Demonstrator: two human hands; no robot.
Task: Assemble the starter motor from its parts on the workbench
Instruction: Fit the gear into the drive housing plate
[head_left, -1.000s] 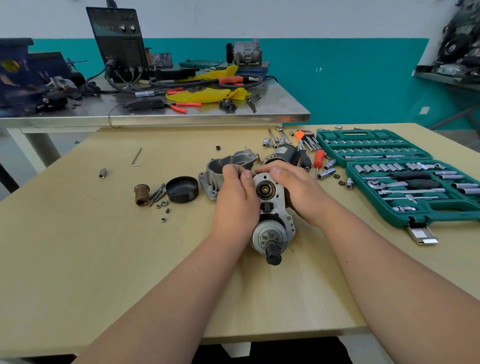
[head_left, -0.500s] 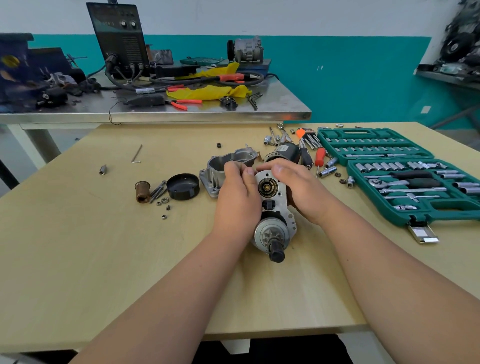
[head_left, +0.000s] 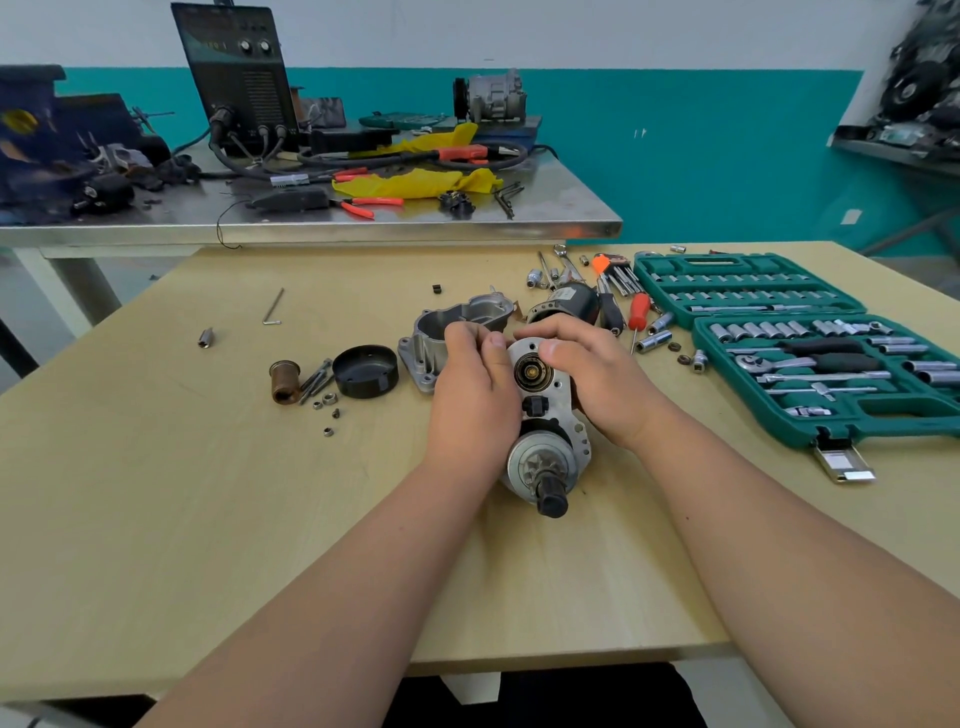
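The partly built starter motor (head_left: 548, 421) stands on the wooden workbench (head_left: 218, 509), its silver plate facing me with a brass bearing hole at the top and a pinion gear with a black shaft tip at the bottom. My left hand (head_left: 472, 395) grips its left side, thumb on the plate's top edge. My right hand (head_left: 597, 379) grips the right side, thumb near the bearing hole. Behind them lie the aluminium nose housing (head_left: 452, 327) and the black motor body (head_left: 566, 304).
Left of the housing sit a black round cap (head_left: 365, 371), a brown bushing (head_left: 284, 382), long bolts (head_left: 317, 379) and small nuts. An open green socket set (head_left: 810, 348) fills the right side, with screwdrivers (head_left: 636, 312) and hex keys beside it. A steel bench (head_left: 311, 208) stands behind.
Both hands stay on the starter motor; the fingers have shifted slightly at the top of the plate. The camera has tilted a little.
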